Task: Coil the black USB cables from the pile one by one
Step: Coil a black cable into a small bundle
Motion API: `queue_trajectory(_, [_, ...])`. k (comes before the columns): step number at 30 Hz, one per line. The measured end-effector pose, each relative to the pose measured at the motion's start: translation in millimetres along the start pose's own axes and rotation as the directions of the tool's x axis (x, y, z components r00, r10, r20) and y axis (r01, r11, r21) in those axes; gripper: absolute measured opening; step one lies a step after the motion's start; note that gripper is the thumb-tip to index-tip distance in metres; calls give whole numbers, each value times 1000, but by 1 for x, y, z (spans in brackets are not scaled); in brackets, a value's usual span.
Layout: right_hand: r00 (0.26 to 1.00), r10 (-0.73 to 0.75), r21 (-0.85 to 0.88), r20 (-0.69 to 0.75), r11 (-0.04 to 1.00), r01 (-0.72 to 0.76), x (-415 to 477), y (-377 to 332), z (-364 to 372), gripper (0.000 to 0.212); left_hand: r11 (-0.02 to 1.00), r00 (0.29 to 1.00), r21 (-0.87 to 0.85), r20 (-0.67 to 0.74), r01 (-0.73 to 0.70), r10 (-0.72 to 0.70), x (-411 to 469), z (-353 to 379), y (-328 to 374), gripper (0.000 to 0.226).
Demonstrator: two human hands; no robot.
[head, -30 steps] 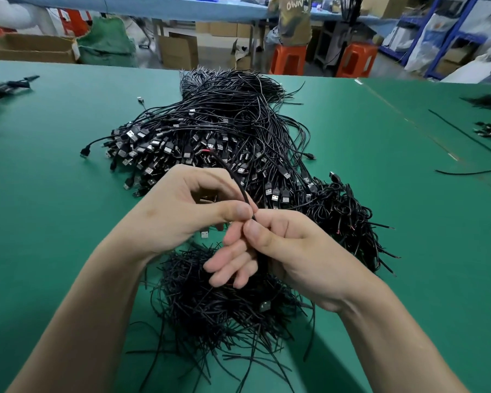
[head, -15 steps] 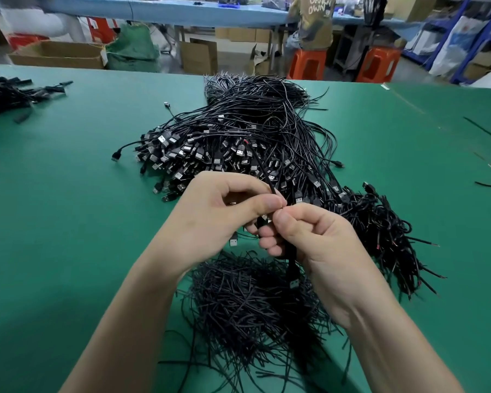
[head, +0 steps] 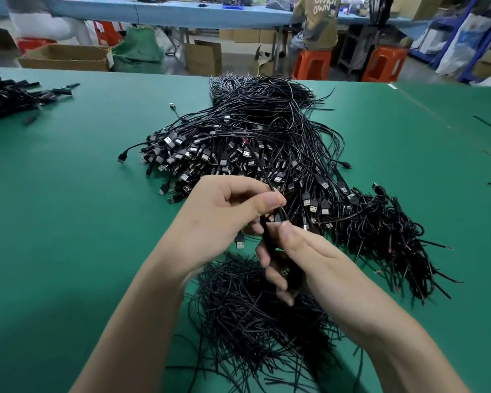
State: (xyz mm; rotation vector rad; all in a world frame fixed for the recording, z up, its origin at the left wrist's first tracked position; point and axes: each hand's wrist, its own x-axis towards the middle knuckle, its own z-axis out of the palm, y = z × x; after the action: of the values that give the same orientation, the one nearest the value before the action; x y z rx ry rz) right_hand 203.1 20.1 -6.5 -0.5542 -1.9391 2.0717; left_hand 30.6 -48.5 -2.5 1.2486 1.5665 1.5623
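Cable assembly workshop, factory floor.
Big green work table (head: 54, 222) heaped with a pile of black USB cables (head: 253, 143), another cable heap (head: 6, 97) at far left. Behind it: long blue table (head: 182, 14) with a person (head: 318, 24) sitting at it on an orange plastic stool (head: 312, 65), open cardboard boxes (head: 65, 56) on the floor, green sack (head: 138, 52), blue storage racks (head: 471, 38) with bagged stock at right.

- Green table (head: 68, 222): work surface filling the foreground.
- Open cardboard box (head: 65, 56): on the floor beyond the table's far edge, just beside a green sack (head: 138, 56).
- Orange plastic stool (head: 312, 63) and second orange stool (head: 383, 63): near each other, farther right.
- Blue-topped bench (head: 182, 12): background, with a person (head: 315, 21) in a printed top at it.
- Blue shelving (head: 471, 29): far right.
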Motion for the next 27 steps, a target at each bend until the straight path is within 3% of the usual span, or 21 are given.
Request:
queue_trajectory(2, [1000, 8, 34, 19, 999, -9, -1, 1, 0, 39, 999, 1000, -46, 27, 3, -1, 0, 2, 0, 15])
queue_trajectory(5, [999, -36, -46, -39, 998, 34, -1, 7, 3, 33, 997, 994, -62, 93, -46, 51, -1, 5, 1, 9])
queue_trajectory(8, [981, -169, -373, -94, 920, 123, -5, 9, -1, 31, 995, 977, -10, 188, -102, 102, -3, -7, 2, 14])
queue_trajectory(9, [971, -220, -545, -92, 827, 136, -6, 8, -5, 31, 993, 976, 32, 191, -113, 105, -4, -15, 1, 21])
queue_trajectory(11, [957, -289, -835, -34, 534, 131, -8, 2, -13, 39, 991, 995, 121, 85, -66, 56, -4, -29, -1, 31])
queue_trajectory(13, [950, -298, -964, 94, 211, 162, -7, -6, -18, 40, 979, 1000, 202, -9, 25, -24, -5, -41, -3, 33])
queue_trajectory(16, [943, -171, -956, 286, -117, 269, -2, -14, -19, 38, 928, 946, 362, 261, 88, -192, -10, -36, 0, 41])
queue_trajectory(18, [933, -128, -931, 337, -193, 310, 2, -21, -23, 40, 851, 853, 516, 401, 93, -336, -12, -20, 3, 58])
queue_trajectory(20, [931, -83, -916, 357, -226, 331, 6, -28, -29, 25, 812, 820, 575, 411, 106, -398, -13, -5, 5, 63])
queue_trajectory(24, [942, -23, -911, 336, -264, 318, 12, -38, -40, 13, 860, 866, 505, 395, 73, -306, -12, 7, 7, 62])
queue_trajectory(27, [940, -26, -888, 340, -337, 313, 18, -41, -44, 6, 875, 901, 483, 371, 17, -222, -11, 14, 3, 46])
